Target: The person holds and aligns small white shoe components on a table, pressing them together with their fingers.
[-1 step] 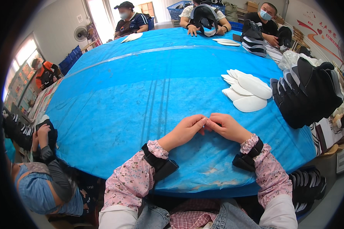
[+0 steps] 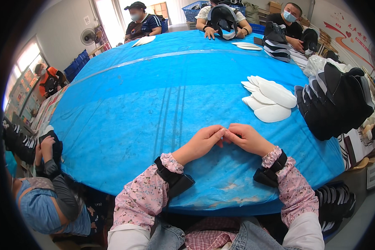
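Observation:
Over the near part of the blue-covered table (image 2: 125, 112), my left hand (image 2: 202, 141) and my right hand (image 2: 248, 139) meet at the fingertips. Both have their thumbs and fingers pressed together in a pinch. Whatever may be between them is too small and hidden to make out. Beyond my right hand lies a loose pile of white insole-shaped pads (image 2: 275, 110). To the right of these, a stack of black shoe uppers (image 2: 331, 104) with grey edges leans at the table's rim. Dark straps circle both my wrists over pink flowered sleeves.
Across the table, people sit with black pieces; one holds a black upper (image 2: 223, 23). More white pads (image 2: 246, 46) and grey-black pieces (image 2: 277, 52) lie at the far right. A person's hand (image 2: 48, 146) works at the left edge. Stacked uppers (image 2: 335, 202) stand below the table at right.

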A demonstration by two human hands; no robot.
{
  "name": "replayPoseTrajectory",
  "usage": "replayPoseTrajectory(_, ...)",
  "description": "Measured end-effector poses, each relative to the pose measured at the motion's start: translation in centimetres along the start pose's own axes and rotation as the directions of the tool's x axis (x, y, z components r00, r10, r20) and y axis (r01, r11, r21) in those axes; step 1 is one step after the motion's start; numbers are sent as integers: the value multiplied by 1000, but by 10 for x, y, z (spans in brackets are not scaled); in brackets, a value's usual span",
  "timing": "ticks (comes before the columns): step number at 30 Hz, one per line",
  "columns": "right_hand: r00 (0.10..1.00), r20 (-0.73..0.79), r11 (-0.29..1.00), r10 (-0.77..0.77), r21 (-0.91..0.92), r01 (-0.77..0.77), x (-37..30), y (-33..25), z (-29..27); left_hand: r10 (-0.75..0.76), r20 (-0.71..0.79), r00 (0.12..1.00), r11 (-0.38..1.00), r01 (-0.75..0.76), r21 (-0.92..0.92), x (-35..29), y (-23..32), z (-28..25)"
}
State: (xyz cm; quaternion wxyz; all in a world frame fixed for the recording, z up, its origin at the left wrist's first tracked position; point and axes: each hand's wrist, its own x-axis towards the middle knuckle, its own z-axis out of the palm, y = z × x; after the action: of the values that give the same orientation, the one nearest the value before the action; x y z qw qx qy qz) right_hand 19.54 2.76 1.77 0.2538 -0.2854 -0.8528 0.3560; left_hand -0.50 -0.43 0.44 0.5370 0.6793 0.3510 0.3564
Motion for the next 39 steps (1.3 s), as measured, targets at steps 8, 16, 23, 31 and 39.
replayPoseTrajectory(8, 1000, 1, 1000, 3, 0, -3, 0, 1, 1, 3, 2, 1000, 999, -3, -49, 0, -2, -1)
replayPoseTrajectory(16, 999, -12, 999, 29, 25, -29, 1, 0, 1, -2, -7, 1000, 996, 1, -94, -1, -3, -2)
replayPoseTrajectory(23, 1000, -1, 1000, 28, 7, -28, 1, 1, 1, -59, -8, 998, 978, 56, -201, -1, 0, -3)
replayPoseTrajectory(31, 1000, 4, 1000, 13, -22, -13, 0, -1, -1, -7, -4, 1000, 1000, 7, -26, 0, 1, 1)
replayPoseTrajectory(39, 1000, 0, 1000, 9, -16, -9, 0, -1, 0, -13, -1, 1000, 1000, 13, -9, 0, 0, 1)
